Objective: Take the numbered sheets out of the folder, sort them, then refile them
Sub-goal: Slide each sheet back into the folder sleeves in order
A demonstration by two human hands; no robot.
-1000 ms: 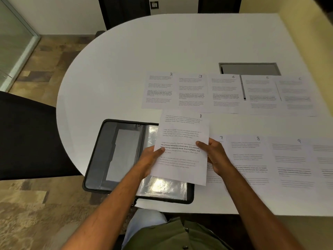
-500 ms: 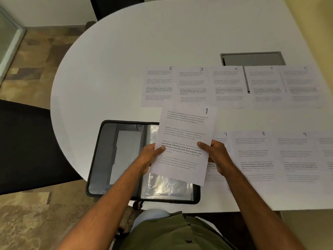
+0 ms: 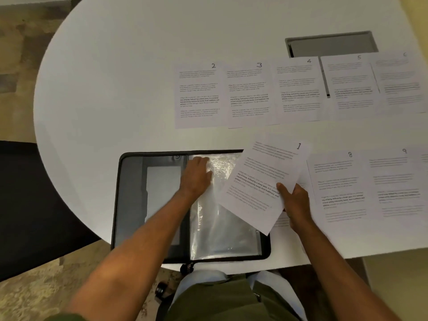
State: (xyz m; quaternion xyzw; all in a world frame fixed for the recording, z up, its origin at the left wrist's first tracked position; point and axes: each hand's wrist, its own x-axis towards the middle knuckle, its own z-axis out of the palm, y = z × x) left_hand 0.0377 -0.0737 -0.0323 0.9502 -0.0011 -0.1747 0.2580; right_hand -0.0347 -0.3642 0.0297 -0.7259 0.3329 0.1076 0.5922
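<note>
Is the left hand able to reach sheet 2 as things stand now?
Probably yes. The left hand rests on the folder's clear sleeve and holds nothing, and only bare table lies between it and sheet 2.

Pretty dim, warmish light overall. Glare bounced off the plastic sleeve (image 3: 220,165), the left hand (image 3: 195,176) was blurry, and the tabletop (image 3: 115,77) bowed at the edges.

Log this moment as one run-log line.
refile | right hand grips sheet 1 | left hand on folder sleeve
</note>
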